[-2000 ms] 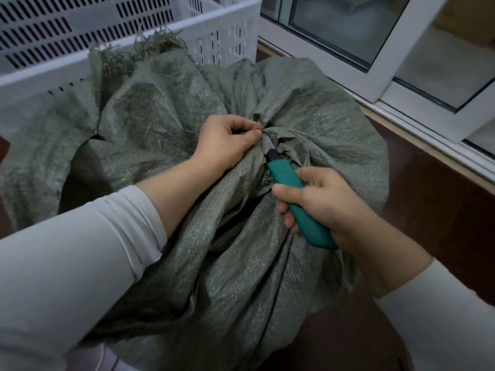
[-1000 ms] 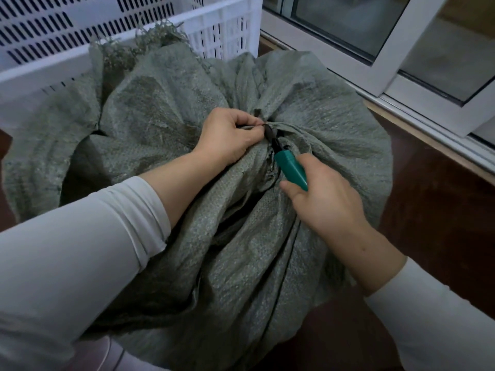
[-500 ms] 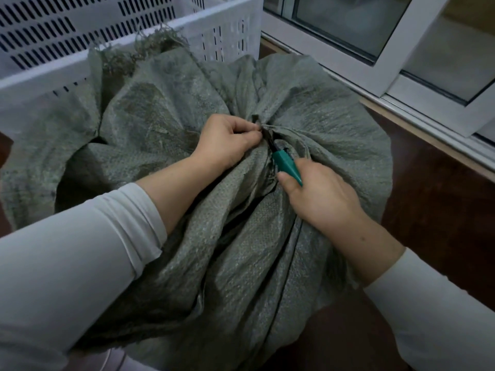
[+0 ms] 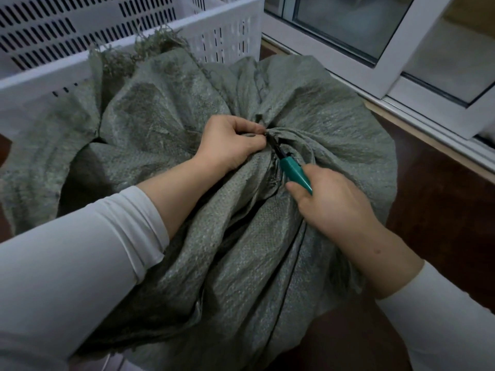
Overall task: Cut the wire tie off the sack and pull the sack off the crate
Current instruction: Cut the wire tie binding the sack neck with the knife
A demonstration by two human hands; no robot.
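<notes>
A grey-green woven sack [image 4: 334, 135] covers a bulky load in front of me, its mouth gathered into a tight bunch at the centre. My left hand [image 4: 227, 145] pinches the bunched neck of the sack. My right hand [image 4: 332, 207] is closed around a teal-handled cutter [image 4: 294, 175], whose dark tip pokes into the gather right beside my left fingertips. The wire tie itself is hidden in the folds. The crate under the sack is not visible, apart from a pale sliver at the bottom left.
A white slotted plastic crate [image 4: 128, 30] stands behind the sack at the top left. A white-framed sliding window [image 4: 396, 57] runs along the right. Dark wooden floor [image 4: 442, 210] lies to the right of the sack.
My right hand turned the cutter and slid up the handle, pushing its tip deeper into the gathered neck. My left hand kept its pinch on the bunch.
</notes>
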